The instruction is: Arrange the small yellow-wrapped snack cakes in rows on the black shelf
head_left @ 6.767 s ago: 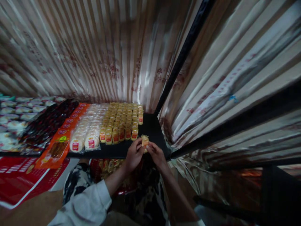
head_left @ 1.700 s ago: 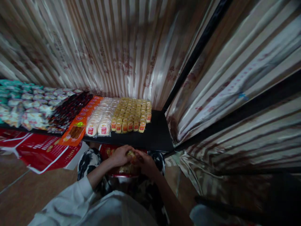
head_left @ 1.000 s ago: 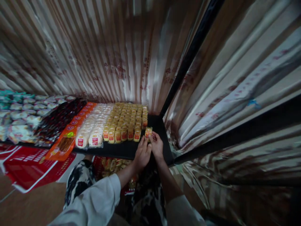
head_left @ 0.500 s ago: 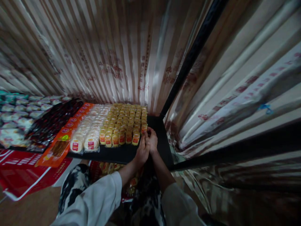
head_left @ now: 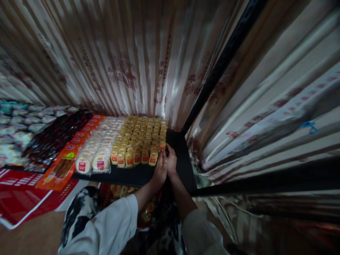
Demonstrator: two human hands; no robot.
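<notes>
My left hand (head_left: 159,170) and my right hand (head_left: 171,160) are pressed close together at the front right corner of a block of yellow wrapped snack cakes (head_left: 140,136). Their fingertips meet the front packet (head_left: 162,145) of the rightmost row, which shows a red label. The left hand's fingers are straight and held together; those of the right curl in from the other side. Whatever lies between the palms is hidden. The cakes stand in tight rows on a black shelf (head_left: 182,156).
Left of the cakes lie clear packs of white round cakes (head_left: 101,163), an orange snack bag (head_left: 63,164), dark shiny packets (head_left: 53,136) and white packets (head_left: 16,138). More yellow packets (head_left: 120,191) sit below the shelf. A black post (head_left: 209,83) and printed plastic sheeting (head_left: 132,71) stand behind.
The view has shifted slightly, so the left-hand goods sit a little farther left. My hands stay at the same corner, with the right hand's fingers drawn slightly closer in.
</notes>
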